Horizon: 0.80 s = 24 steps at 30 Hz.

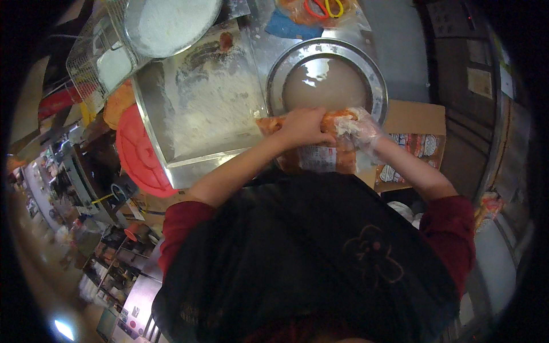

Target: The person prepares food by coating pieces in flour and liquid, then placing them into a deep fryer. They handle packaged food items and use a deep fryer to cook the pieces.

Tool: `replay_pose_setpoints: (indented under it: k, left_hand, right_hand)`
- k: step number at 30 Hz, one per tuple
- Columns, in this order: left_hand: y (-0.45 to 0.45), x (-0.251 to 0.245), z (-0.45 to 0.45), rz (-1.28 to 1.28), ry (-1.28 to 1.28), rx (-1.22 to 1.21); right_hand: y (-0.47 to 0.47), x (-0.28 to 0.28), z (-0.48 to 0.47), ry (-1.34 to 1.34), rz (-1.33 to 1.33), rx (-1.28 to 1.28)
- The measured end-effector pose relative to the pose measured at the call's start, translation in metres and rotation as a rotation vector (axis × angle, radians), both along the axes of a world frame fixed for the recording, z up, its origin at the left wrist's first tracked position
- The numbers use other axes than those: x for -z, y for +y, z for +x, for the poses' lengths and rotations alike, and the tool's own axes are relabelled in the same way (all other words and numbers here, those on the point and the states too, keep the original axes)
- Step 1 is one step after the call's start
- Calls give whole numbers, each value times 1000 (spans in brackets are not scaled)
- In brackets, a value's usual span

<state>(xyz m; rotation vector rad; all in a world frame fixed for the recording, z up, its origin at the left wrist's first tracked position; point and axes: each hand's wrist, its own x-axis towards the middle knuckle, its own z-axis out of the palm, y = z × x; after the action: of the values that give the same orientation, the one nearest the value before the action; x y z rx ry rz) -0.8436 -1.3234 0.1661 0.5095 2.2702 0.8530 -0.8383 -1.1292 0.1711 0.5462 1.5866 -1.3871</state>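
My bare left hand [302, 126] grips the top of a clear plastic bag [343, 160] with orange-red contents and a printed label, held upright against my apron at the near rim of a metal bowl. My right hand [358, 128], in a clear plastic glove smeared with white paste or flour, is at the bag's mouth; its fingertips are hidden, so what they hold cannot be told. The round steel bowl [381, 85] holds cloudy liquid. To its left stands a rectangular metal tray [150, 128] with white flour [210, 98] and one small reddish piece [226, 41].
A round pan of white powder [169, 25] and a wire basket [85, 68] are at the upper left. A red plastic lid or basin [137, 150] sits beside the tray. Scissors with red and yellow handles [326, 7] lie beyond the bowl, near a blue cloth [291, 26]. An opened cardboard box [418, 115] holds printed packages.
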Motion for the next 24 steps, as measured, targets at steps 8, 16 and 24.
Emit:
replay_pose_setpoints:
  k: [8, 16, 24]
  left_hand:
    - [15, -2, 18, 51, 207, 21]
    - [18, -15, 27, 33, 251, 28]
    - [9, -16, 30, 147, 336, 42]
  right_hand:
    - [21, 6, 34, 52, -172, 267]
    - [25, 18, 56, 224, -52, 265]
    - [27, 21, 70, 191, -20, 290]
